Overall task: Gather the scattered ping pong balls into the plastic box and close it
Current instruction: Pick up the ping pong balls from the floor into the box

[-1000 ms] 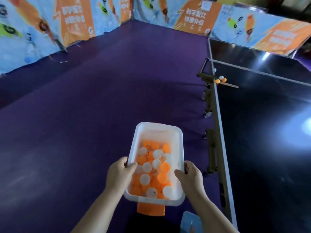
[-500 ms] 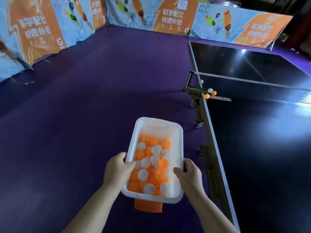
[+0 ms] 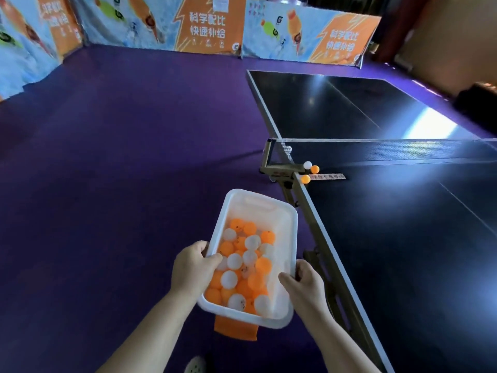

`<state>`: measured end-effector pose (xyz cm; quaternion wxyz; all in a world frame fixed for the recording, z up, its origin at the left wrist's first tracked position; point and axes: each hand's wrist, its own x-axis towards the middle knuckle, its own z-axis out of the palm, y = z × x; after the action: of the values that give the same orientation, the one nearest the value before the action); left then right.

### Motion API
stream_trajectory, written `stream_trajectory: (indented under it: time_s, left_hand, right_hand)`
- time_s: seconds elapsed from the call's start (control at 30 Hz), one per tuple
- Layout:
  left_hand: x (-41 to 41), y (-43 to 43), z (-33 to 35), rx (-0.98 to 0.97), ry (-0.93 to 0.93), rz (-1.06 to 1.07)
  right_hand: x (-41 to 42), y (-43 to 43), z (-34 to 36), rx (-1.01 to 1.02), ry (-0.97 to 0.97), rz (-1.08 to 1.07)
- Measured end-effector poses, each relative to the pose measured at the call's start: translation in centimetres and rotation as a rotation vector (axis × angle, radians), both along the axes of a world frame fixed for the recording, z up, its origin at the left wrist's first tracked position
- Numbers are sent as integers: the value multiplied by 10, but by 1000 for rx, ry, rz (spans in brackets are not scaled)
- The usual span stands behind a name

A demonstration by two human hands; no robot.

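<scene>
Your left hand (image 3: 192, 267) and right hand (image 3: 305, 282) grasp the white translucent plastic box (image 3: 282, 222) rims; it is probably light and flexible, so keep it level.

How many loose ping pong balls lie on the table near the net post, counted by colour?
Orange ping pong balls: 2
White ping pong balls: 2, one seen through the net
Total: 4
</scene>
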<state>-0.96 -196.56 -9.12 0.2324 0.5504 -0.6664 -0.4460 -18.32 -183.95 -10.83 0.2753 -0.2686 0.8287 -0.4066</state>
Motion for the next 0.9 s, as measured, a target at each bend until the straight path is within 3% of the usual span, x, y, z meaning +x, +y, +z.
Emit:
stream_trajectory:
  time_s: [0.33,0.67,0.77,0.9]
  left_hand:
    - [-87,-138,-18,111,-18,-107]
    - [-207,-231,-42,137,-77,-54]
    - [-238,-254,-44,126,-139,-32]
    - [-266,-265,-54,142,-176,-43]
  right_hand:
    - [-64,-114,-15,35,-70,-158]
    - [-213,-217,-46,16,-94,-123]
    - [-268,-248,-56,23,-3,-170]
    - [-332,-290,-74,221,207,-49]
